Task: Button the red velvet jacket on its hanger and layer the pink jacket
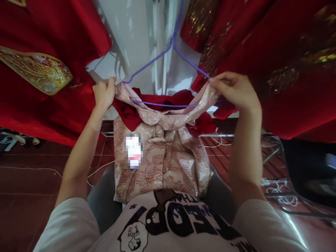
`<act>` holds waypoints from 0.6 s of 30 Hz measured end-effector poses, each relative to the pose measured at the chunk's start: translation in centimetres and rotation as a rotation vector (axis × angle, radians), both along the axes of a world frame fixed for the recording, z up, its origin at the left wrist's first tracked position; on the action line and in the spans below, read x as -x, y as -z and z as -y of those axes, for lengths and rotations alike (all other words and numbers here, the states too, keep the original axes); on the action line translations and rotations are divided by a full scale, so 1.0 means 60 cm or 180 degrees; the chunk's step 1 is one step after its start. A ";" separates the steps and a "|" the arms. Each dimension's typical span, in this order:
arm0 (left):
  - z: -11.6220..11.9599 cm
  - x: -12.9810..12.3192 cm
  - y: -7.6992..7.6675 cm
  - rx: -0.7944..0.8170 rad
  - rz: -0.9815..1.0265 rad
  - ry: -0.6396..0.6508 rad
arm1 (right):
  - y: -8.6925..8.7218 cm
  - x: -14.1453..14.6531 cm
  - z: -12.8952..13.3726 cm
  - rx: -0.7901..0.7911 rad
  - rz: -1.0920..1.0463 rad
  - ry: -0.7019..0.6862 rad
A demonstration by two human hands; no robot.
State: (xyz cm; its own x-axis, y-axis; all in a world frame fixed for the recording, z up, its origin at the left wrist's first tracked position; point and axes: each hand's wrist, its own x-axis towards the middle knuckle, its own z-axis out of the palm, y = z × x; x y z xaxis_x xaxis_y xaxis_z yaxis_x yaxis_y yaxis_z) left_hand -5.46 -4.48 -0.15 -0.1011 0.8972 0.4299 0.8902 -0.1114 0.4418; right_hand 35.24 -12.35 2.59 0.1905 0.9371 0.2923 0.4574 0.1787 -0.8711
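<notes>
A pink and gold brocade garment [154,168] hangs in front of me on a purple wire hanger [152,62]. My left hand [104,93] is closed on the garment's upper left edge, beside the hanger's left end. At the upper right edge my right hand [233,87] pinches the fabric near the hanger's right end. Between my hands the top opening sags in a curve, with the hanger's lower bar crossing it. A white tag [134,151], blurred out, lies on the garment's left front. Dark red fabric [130,117] shows behind the opening.
Red garments with gold decoration hang at the left [52,112] and right [296,101]. A black chair [307,164] with a metal frame stands at the lower right. White cables [282,196] lie near it on the red tiled floor [34,203].
</notes>
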 end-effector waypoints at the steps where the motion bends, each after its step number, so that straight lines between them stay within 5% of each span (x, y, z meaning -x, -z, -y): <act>1: 0.005 -0.004 -0.001 -0.0066 -0.0007 -0.0066 | 0.003 0.002 -0.002 -0.0043 0.0013 -0.0028; 8: 0.008 -0.025 0.000 -0.0087 0.0284 0.0964 | 0.013 0.001 -0.001 -0.0327 0.0019 -0.0126; 13: 0.002 -0.016 0.019 -0.0435 0.0910 0.0683 | 0.033 -0.018 -0.013 -0.0468 -0.0149 0.0087; 18: -0.014 0.008 0.056 -0.0501 0.1095 0.0244 | 0.083 -0.061 -0.029 -0.0409 -0.0504 0.0753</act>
State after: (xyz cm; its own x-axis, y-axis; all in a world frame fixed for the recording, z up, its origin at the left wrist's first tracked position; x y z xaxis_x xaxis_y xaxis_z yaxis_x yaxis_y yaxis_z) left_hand -5.93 -3.62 -3.49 -0.1986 0.8335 0.5156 0.6792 -0.2622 0.6855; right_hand 38.90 -10.58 -2.40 0.4515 0.8187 0.3548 0.3597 0.1969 -0.9120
